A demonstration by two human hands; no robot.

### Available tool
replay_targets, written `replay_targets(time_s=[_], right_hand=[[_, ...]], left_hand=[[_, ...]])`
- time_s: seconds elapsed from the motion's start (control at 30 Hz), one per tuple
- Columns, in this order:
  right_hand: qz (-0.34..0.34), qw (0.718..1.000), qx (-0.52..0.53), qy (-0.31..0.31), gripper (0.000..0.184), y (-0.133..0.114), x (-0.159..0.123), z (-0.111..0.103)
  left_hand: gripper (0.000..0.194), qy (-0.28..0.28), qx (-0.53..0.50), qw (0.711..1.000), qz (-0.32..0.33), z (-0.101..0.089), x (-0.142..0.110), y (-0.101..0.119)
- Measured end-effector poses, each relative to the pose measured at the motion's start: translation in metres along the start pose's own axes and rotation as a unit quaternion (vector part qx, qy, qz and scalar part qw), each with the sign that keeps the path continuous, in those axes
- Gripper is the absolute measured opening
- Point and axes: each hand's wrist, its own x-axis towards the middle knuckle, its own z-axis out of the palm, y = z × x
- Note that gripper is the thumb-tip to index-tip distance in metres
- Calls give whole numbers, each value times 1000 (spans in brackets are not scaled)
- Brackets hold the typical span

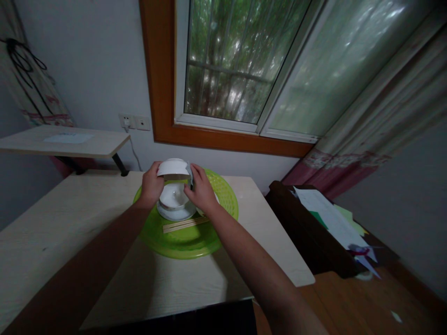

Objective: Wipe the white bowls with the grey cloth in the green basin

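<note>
A white bowl (172, 167) is tipped on its side above a green plastic tray (185, 251). My left hand (152, 184) is closed on the bowl's left side. At its right side, my right hand (201, 188) grips a thin light-grey piece (189, 173) that looks like cloth and lies against the bowl; its full shape is hidden by my fingers. Beneath the raised bowl, a second white bowl (173, 196) stands upright on a white plate (176, 214). Wooden chopsticks (181, 225) lie in front of the plate. Another pale dish is partly hidden behind my right hand.
A light wooden table (115, 260) carries the tray. On its left stands a small raised shelf (66, 142) with black legs. Behind are the wall, a socket (134, 122) with a plugged cable, and a window. Papers (331, 218) lie on a dark brown piece of furniture to the right.
</note>
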Motion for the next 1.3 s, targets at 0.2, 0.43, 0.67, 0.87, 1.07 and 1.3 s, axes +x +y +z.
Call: replay_targets(time_s=[0.2, 0.43, 0.67, 0.87, 1.07, 1.3], right_hand=[[-28, 999, -13, -15, 77, -4, 0, -1], [-95, 991, -64, -68, 75, -15, -1, -6], [-95, 991, -55, -75, 72, -17, 1, -6], [-26, 999, -9, -41, 67, -7, 2, -3], [6, 999, 43, -25, 65, 2, 2, 0], [30, 998, 62, -8, 60, 9, 3, 3]], left_hand=[[45, -30, 43, 999, 7, -2, -1, 3], [52, -89, 113, 990, 9, 0, -3, 5], [46, -105, 115, 988, -3, 2, -4, 7], [50, -93, 86, 992, 2, 1, -4, 5], [52, -75, 67, 995, -8, 0, -4, 4], [57, -64, 41, 997, -7, 0, -2, 3]])
